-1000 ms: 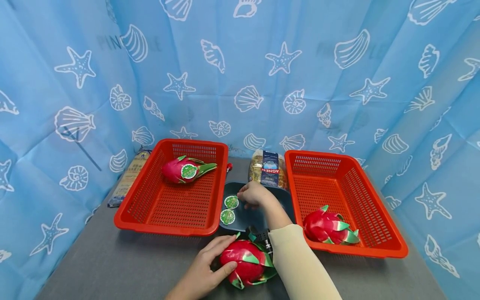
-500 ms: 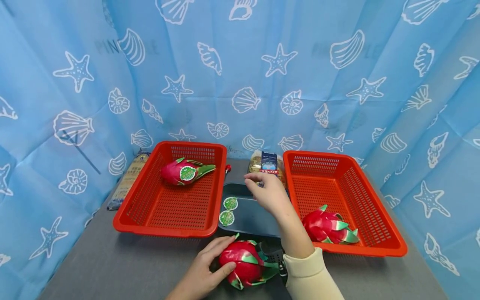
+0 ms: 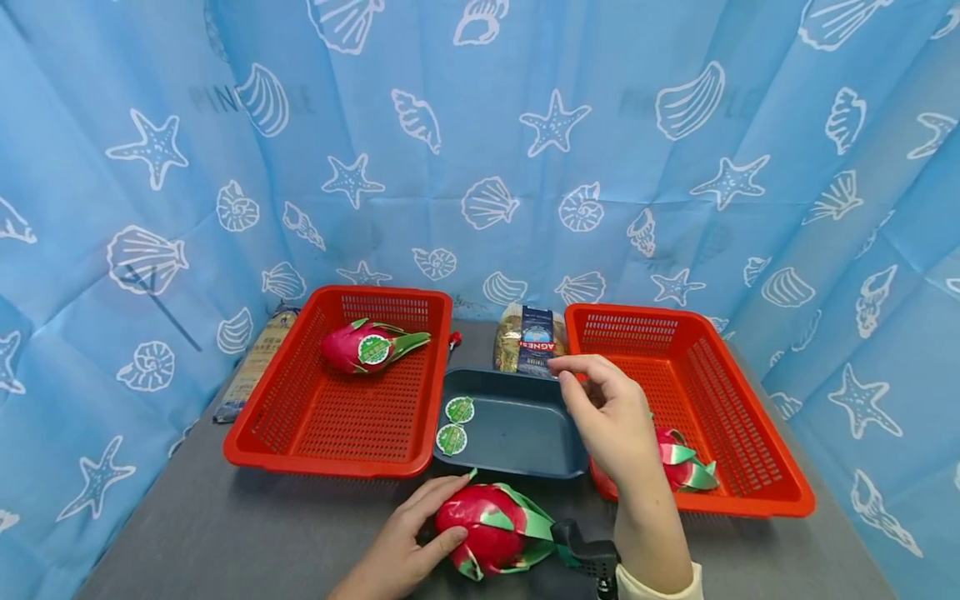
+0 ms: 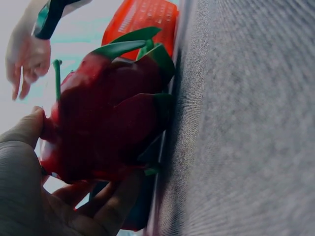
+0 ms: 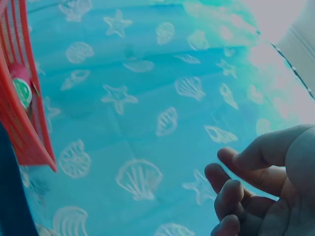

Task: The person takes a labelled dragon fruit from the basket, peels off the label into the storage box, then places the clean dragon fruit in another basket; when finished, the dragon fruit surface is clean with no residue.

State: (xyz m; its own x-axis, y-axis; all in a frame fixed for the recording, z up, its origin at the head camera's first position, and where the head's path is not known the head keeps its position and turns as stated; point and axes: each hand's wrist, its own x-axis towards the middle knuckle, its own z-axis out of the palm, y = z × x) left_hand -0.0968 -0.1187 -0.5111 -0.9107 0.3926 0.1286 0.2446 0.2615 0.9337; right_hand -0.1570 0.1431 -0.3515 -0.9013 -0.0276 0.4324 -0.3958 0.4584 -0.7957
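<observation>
My left hand [image 3: 408, 529] holds a red dragon fruit [image 3: 487, 525] on the grey table, thumb on the near side and fingers on the far side. In the left wrist view, the thumb and fingers curve round this dragon fruit [image 4: 103, 113]. My right hand [image 3: 611, 408] is raised over the near left part of the right basket, its fingers loosely bent. Nothing shows between those fingers [image 5: 229, 196] in the right wrist view. A dark blue tray [image 3: 525, 429] lies beyond the held fruit. Two round green stickers [image 3: 452, 439] are at its left end.
A red basket [image 3: 352, 425] on the left contains a dragon fruit [image 3: 348, 348] with a round sticker. The red basket [image 3: 738, 392] on the right contains another dragon fruit [image 3: 678, 467], partly hidden. Behind the tray stands a pasta bag [image 3: 513, 337]; another long packet [image 3: 258, 362] lies far left.
My right hand has risen out of the tray and moved right, over the right basket's edge. My left hand keeps its hold on the dragon fruit.
</observation>
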